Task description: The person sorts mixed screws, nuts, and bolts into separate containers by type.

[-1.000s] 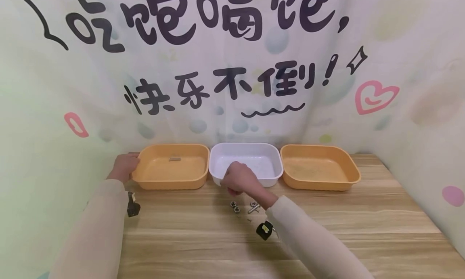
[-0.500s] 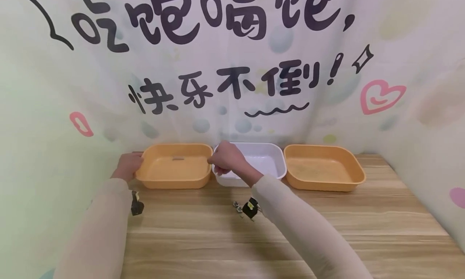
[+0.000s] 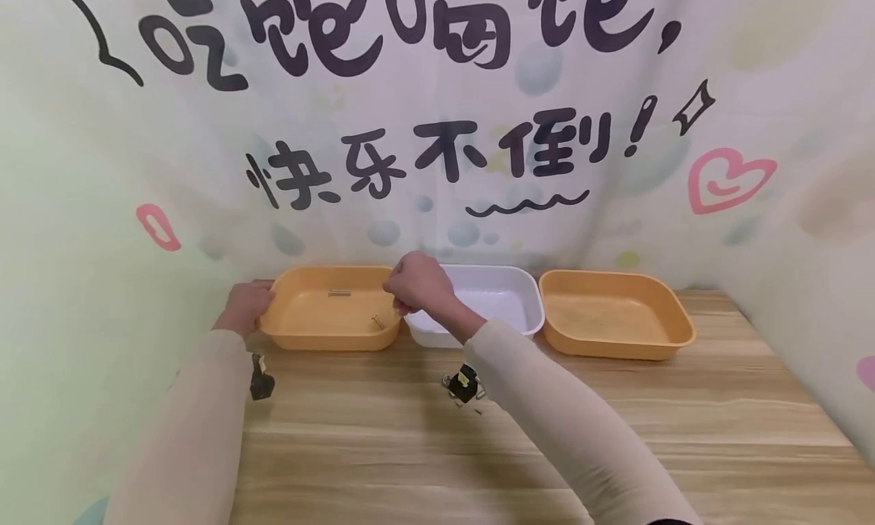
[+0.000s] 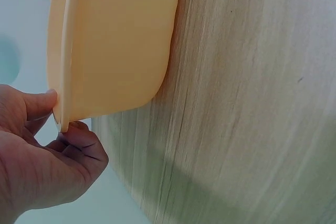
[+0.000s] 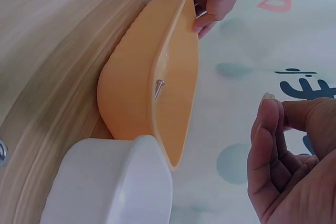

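Note:
My left hand [image 3: 242, 308] grips the left end of the left orange tray [image 3: 328, 341]; in the left wrist view its thumb and fingers pinch the tray's rim [image 4: 67, 51]. Above the place where this tray meets the white tray [image 3: 502, 270] is my right hand [image 3: 420, 283]. Its fingers are curled, the thumb against the index finger, and the right wrist view shows nothing held between them. A small metal bolt [image 3: 378, 322] is in the orange tray's right part, seen as a bolt [image 5: 159, 85] from the right wrist. Another metal piece [image 3: 339, 292] lies nearer the tray's back.
A second orange tray [image 3: 618, 349] stands right of the white one, all three in a row against the printed cloth [image 3: 437, 229]. Small metal parts [image 3: 478, 412] lie on the wooden table [image 3: 355, 434] below the right wrist, partly hidden by the black wrist camera [image 3: 465, 386].
My right hand has moved left and up from the white tray's front to the left orange tray's right end. A bolt now shows in that tray. The left hand keeps its grip.

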Available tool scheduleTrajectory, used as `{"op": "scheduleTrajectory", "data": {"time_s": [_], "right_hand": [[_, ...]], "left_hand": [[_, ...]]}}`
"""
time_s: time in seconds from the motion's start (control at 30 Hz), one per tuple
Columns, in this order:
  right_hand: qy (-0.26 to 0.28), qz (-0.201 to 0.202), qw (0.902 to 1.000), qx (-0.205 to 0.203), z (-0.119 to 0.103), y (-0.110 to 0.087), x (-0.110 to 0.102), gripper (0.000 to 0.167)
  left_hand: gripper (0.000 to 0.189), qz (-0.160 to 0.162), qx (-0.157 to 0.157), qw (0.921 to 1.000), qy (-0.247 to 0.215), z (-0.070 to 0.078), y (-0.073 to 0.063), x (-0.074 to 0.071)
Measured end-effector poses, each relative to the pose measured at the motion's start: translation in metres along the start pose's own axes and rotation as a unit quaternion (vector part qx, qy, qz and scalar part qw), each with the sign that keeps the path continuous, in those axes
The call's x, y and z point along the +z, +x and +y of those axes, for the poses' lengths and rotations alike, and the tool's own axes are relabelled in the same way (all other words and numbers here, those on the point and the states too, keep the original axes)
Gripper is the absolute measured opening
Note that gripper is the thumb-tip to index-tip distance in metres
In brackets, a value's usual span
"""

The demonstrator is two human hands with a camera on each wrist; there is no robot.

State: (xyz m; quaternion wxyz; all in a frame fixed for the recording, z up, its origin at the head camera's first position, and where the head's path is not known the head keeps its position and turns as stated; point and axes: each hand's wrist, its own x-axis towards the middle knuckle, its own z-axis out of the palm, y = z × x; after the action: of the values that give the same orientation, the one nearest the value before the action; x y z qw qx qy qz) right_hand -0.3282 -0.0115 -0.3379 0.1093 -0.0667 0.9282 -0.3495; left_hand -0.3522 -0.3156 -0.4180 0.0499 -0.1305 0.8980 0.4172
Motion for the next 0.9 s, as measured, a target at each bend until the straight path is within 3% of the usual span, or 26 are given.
{"op": "scheduleTrajectory", "data": {"time_s": [0.27, 0.9], "right_hand": [[-0.001, -0.002, 0.9999, 0.014, 0.008, -0.002, -0.001, 0.031], [0.017, 0.001, 0.9998, 0.006, 0.026, -0.003, -0.009, 0.027]], "left_hand": [[0.048, 0.003, -0.024, 0.9994, -0.025, 0.001, 0.002, 0.001], [0.047, 0.008, -0.045, 0.9981, -0.042, -0.001, 0.006, 0.004]]}}
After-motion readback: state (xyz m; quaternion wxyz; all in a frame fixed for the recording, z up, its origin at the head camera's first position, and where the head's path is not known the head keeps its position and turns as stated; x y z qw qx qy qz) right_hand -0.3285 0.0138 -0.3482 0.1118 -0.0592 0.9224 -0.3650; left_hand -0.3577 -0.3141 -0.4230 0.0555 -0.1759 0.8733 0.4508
